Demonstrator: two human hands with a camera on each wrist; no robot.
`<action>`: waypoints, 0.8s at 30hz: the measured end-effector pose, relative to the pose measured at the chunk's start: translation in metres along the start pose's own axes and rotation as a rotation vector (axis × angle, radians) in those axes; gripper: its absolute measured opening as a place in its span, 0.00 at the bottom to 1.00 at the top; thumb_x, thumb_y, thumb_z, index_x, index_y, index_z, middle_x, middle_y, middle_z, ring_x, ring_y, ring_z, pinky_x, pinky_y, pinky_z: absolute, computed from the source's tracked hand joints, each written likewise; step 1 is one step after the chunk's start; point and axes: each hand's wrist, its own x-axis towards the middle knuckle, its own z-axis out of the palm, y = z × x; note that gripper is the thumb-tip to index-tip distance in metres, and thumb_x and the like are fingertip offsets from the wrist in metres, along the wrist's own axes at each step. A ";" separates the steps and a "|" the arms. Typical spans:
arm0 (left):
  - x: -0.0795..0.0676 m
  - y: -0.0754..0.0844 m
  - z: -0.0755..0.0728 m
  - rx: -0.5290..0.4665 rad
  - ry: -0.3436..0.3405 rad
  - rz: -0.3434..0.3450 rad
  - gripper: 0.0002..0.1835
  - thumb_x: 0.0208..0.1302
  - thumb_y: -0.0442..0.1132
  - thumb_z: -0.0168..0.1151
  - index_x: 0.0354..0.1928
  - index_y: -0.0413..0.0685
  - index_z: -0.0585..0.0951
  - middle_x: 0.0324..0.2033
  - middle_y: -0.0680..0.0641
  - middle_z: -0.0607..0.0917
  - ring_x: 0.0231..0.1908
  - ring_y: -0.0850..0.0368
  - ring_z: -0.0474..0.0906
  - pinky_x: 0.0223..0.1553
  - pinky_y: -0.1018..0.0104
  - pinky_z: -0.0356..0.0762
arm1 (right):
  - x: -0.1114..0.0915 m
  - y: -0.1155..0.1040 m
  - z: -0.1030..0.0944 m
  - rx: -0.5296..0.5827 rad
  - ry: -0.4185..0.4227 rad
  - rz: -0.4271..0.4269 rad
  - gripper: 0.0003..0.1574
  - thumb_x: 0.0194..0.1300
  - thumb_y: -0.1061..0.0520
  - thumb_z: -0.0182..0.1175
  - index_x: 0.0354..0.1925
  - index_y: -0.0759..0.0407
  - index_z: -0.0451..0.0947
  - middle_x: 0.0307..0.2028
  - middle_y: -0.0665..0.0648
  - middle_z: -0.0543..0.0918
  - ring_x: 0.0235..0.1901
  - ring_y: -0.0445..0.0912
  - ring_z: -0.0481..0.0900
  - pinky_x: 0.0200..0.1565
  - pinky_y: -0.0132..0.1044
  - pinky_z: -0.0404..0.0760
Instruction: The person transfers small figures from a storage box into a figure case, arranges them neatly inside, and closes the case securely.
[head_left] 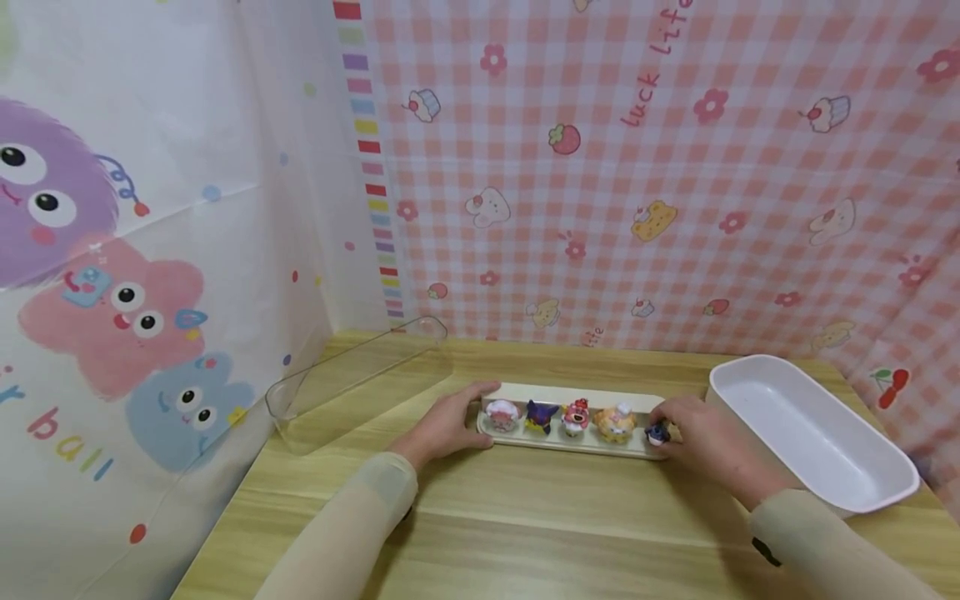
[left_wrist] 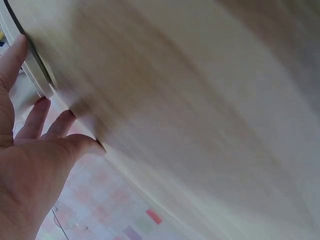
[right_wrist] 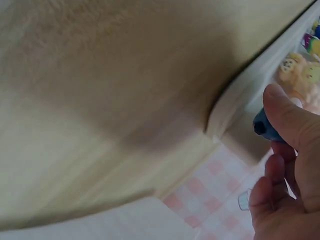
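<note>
A long, narrow cream tray [head_left: 577, 449] lies on the table with a row of small figurines in it. From the left stand a pink-and-white figurine [head_left: 502, 415], a dark purple one [head_left: 540, 415], a red one [head_left: 576, 416] and an orange one with a white top [head_left: 617, 422]. My left hand [head_left: 450, 423] holds the tray's left end, thumb at the near edge and a finger at the far edge. At the right end, my right hand [head_left: 705, 442] pinches a dark blue figurine [right_wrist: 266, 126]; whether it touches the tray's floor is hidden.
A clear plastic cover [head_left: 356, 387] rests at the table's back left. To the right of my right hand stands a white, deep oblong container [head_left: 817, 433]. Printed cloths hang behind the wooden table [head_left: 525, 533] and along its left side.
</note>
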 end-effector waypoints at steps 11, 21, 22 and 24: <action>-0.001 0.000 0.000 -0.002 -0.006 -0.004 0.49 0.59 0.42 0.83 0.80 0.65 0.67 0.74 0.43 0.78 0.75 0.40 0.72 0.78 0.41 0.68 | 0.000 0.003 0.015 0.051 0.059 -0.009 0.23 0.47 0.55 0.87 0.39 0.52 0.84 0.41 0.52 0.88 0.50 0.55 0.83 0.54 0.58 0.83; -0.001 0.002 0.000 -0.010 -0.006 -0.015 0.49 0.59 0.42 0.83 0.81 0.65 0.67 0.75 0.43 0.77 0.76 0.40 0.71 0.78 0.40 0.68 | 0.002 0.003 0.019 0.022 0.085 -0.042 0.32 0.43 0.55 0.89 0.45 0.58 0.83 0.46 0.58 0.87 0.52 0.59 0.83 0.59 0.61 0.82; -0.001 0.002 -0.001 -0.009 -0.007 -0.016 0.50 0.59 0.42 0.83 0.81 0.65 0.67 0.75 0.43 0.77 0.76 0.39 0.71 0.78 0.40 0.68 | 0.001 0.003 0.018 0.029 0.080 -0.034 0.33 0.43 0.55 0.89 0.46 0.58 0.83 0.47 0.58 0.87 0.53 0.59 0.83 0.59 0.61 0.82; -0.002 0.002 -0.001 -0.010 -0.007 -0.022 0.50 0.59 0.41 0.83 0.81 0.65 0.67 0.75 0.43 0.77 0.76 0.39 0.71 0.78 0.40 0.67 | 0.001 0.002 0.018 0.050 0.066 -0.014 0.35 0.44 0.55 0.88 0.48 0.59 0.82 0.48 0.59 0.86 0.53 0.59 0.82 0.59 0.61 0.82</action>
